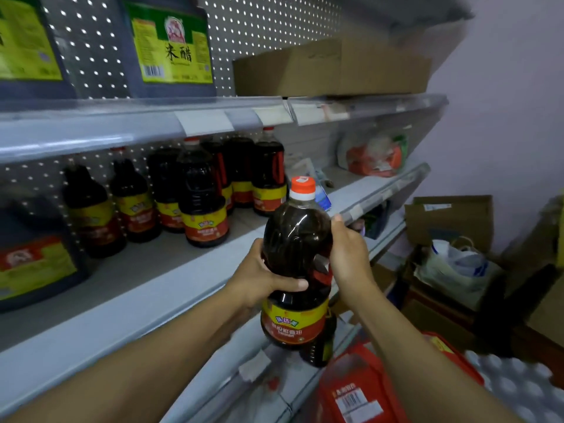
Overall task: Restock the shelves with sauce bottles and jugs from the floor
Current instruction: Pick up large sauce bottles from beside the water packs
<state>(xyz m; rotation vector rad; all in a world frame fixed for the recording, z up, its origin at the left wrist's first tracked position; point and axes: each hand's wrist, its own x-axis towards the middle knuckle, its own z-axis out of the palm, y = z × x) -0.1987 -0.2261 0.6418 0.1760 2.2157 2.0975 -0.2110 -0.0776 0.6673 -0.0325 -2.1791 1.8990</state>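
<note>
A dark sauce bottle [297, 248] with a red cap and a yellow-and-red label is held upright in front of the middle shelf [128, 279]. My left hand [262, 277] grips its waist from the left, thumb across the front. My right hand [348, 251] holds its right side by the red handle. On that shelf stand several matching bottles [203, 203] in a group toward the back. A big jug [33, 257] stands at the shelf's left end, and two more jugs [171, 47] sit on the upper shelf.
A cardboard box [332, 68] lies on the upper shelf at right. A plastic bag [375, 154] rests at the middle shelf's right end. Open boxes and bags [451, 239] crowd the floor to the right. Red packs [360, 389] lie low down near another dark bottle [320, 346].
</note>
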